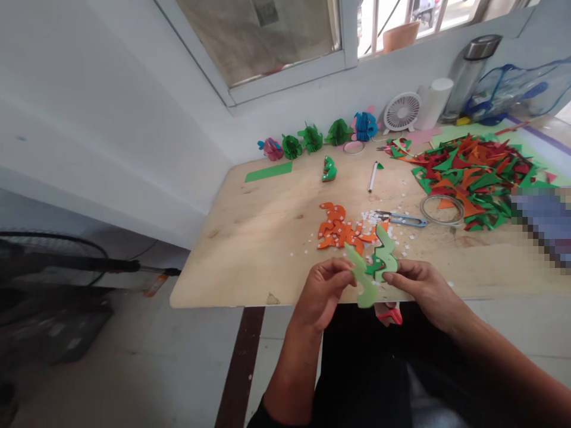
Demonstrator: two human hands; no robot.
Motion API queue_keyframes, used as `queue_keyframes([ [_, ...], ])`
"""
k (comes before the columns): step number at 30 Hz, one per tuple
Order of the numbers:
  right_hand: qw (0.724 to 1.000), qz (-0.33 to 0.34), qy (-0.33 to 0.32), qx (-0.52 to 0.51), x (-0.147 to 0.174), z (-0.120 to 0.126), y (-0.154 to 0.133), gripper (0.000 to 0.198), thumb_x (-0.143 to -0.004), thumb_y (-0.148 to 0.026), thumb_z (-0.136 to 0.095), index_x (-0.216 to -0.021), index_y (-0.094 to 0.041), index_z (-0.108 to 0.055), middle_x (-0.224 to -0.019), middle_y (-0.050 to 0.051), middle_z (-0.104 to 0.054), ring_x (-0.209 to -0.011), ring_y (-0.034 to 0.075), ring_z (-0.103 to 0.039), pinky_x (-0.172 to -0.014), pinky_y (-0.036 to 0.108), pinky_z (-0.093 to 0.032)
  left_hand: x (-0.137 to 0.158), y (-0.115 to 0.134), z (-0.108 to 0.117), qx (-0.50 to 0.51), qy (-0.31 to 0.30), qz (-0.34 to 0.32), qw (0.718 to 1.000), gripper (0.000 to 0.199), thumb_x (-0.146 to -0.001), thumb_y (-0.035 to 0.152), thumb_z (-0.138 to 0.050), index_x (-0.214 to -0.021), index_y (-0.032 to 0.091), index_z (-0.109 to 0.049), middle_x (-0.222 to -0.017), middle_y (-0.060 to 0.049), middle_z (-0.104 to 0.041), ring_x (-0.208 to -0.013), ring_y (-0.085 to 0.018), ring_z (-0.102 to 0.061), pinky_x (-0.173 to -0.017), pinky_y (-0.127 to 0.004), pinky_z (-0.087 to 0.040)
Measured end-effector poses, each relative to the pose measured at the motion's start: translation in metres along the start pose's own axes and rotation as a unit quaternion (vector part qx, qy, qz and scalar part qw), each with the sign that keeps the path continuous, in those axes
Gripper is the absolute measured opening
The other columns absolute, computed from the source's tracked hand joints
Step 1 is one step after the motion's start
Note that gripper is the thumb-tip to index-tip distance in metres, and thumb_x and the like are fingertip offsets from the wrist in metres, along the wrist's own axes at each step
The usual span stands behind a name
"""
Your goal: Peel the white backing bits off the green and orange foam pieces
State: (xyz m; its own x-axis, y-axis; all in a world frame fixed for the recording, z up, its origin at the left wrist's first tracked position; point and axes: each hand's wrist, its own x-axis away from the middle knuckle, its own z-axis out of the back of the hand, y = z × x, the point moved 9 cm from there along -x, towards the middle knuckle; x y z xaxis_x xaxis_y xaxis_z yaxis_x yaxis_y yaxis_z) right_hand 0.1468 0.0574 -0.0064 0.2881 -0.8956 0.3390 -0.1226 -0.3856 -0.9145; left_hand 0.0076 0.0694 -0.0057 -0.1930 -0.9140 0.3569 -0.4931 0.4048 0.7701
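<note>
Between thumb and fingers, my left hand [329, 288] pinches a light green paper cutout [366, 291] with a wavy edge. My right hand [414, 282] grips a second light green wavy cutout [387, 252] by its lower end. A darker green cutout [373, 266] shows between the two pieces; which hand bears it, I cannot tell. Just beyond my hands lies a cluster of orange paper cutouts [334, 229] dotted with small white squares. Blue-handled thread snips [404, 220] rest among scattered white bits [370, 219].
At the right a heap of red, orange and green paper scraps [477, 172] sits by a tape ring [441, 209]. Folded paper figures [311, 138] line the wall near a small fan [402, 112]. A pen [372, 177] and green strip [268, 172] lie on the wooden table [250, 238].
</note>
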Motion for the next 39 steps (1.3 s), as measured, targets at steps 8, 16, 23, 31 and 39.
queue_keyframes([
  [8, 0.997, 0.002, -0.051, 0.065, 0.004, -0.014, -0.007, 0.042, -0.072, -0.056, -0.069, -0.058, -0.016, -0.066, -0.053, 0.004, -0.064, -0.048, 0.015, -0.057, -0.051, 0.027, -0.046, 0.002, 0.005, -0.023, -0.084, 0.015, -0.05, 0.995, 0.016, -0.059, 0.024, -0.082, -0.061, 0.014, -0.069, -0.063, -0.001, -0.066, -0.061, -0.011, -0.059, -0.064, -0.024, -0.047],
  [16, 0.999, -0.019, -0.027, 0.041, 0.005, -0.002, 0.006, 0.028, -0.07, -0.046, -0.076, -0.07, -0.018, -0.071, -0.044, 0.0, -0.054, -0.061, 0.019, -0.061, -0.053, 0.025, -0.047, 0.0, 0.0, -0.016, -0.087, 0.083, -0.081, 0.989, 0.016, -0.058, 0.023, -0.08, -0.062, 0.013, -0.068, -0.06, -0.001, -0.067, -0.057, -0.012, -0.061, -0.055, -0.022, -0.048],
  [23, 0.999, -0.024, -0.022, 0.037, 0.005, -0.002, 0.007, 0.03, -0.068, -0.047, -0.077, -0.077, -0.018, -0.074, -0.048, 0.0, -0.056, -0.062, 0.02, -0.062, -0.051, 0.024, -0.047, 0.0, -0.003, -0.017, -0.056, 0.093, -0.075, 0.991, 0.017, -0.057, 0.023, -0.08, -0.06, 0.013, -0.066, -0.058, -0.001, -0.065, -0.052, -0.011, -0.059, -0.051, -0.021, -0.048],
  [31, 0.998, -0.027, -0.022, 0.055, 0.006, -0.003, 0.005, 0.034, -0.066, -0.051, -0.077, -0.063, -0.018, -0.068, -0.045, 0.0, -0.054, -0.059, 0.02, -0.062, -0.051, 0.026, -0.048, -0.002, -0.006, -0.014, -0.045, 0.104, -0.076, 0.991, 0.018, -0.056, 0.023, -0.08, -0.06, 0.013, -0.066, -0.059, 0.0, -0.064, -0.052, -0.011, -0.06, -0.049, -0.02, -0.047],
  [39, 0.996, -0.017, -0.034, 0.078, 0.006, -0.003, 0.007, 0.032, -0.073, -0.047, -0.072, -0.06, -0.019, -0.064, -0.042, 0.0, -0.056, -0.06, 0.02, -0.063, -0.054, 0.026, -0.048, 0.0, -0.007, -0.016, -0.03, 0.125, -0.081, 0.988, 0.017, -0.057, 0.021, -0.078, -0.058, 0.013, -0.063, -0.055, 0.001, -0.061, -0.049, -0.01, -0.059, -0.048, -0.019, -0.046],
])
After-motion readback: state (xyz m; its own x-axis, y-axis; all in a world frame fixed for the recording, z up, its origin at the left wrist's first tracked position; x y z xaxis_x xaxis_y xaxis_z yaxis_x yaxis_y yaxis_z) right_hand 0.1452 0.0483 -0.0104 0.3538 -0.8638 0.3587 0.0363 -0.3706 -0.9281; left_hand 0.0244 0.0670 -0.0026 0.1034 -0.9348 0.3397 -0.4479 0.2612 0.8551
